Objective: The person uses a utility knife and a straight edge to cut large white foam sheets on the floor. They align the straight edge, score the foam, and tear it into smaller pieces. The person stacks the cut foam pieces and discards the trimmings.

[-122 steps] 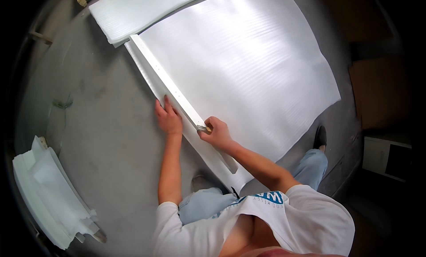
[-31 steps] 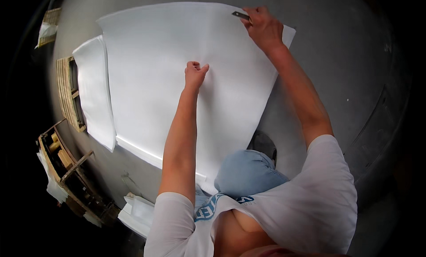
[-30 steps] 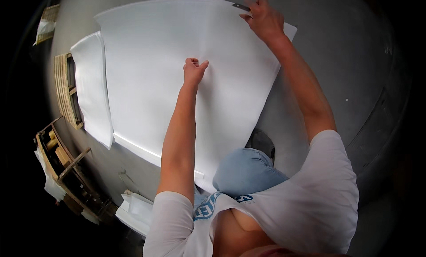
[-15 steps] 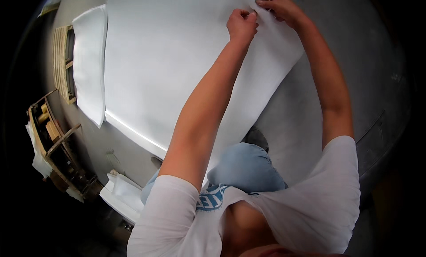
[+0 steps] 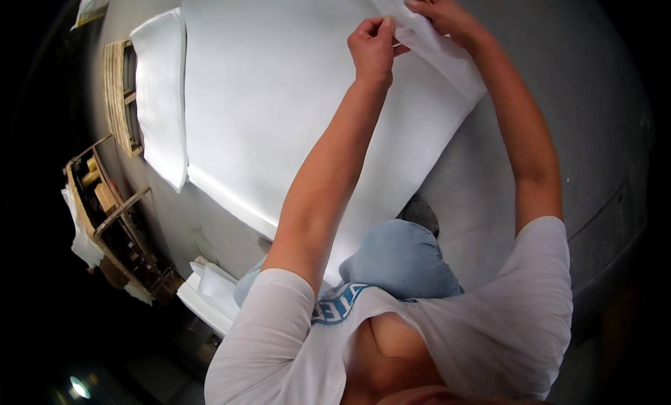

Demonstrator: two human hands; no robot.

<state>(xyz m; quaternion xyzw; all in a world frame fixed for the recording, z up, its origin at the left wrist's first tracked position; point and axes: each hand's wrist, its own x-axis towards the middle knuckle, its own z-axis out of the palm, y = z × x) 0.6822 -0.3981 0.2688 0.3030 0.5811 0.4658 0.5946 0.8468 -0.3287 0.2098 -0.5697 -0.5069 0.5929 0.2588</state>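
Both hands, left hand (image 5: 372, 47) and right hand (image 5: 439, 15), pinch the white foam sheet's (image 5: 279, 104) far edge.

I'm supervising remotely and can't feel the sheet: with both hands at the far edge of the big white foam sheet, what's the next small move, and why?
Probably peel the pinched strip a little further along the edge. The left hand and right hand both grip it at the far edge of the white foam sheet, where it is already lifted off the flat sheet, so a short pull seems the natural continuation.
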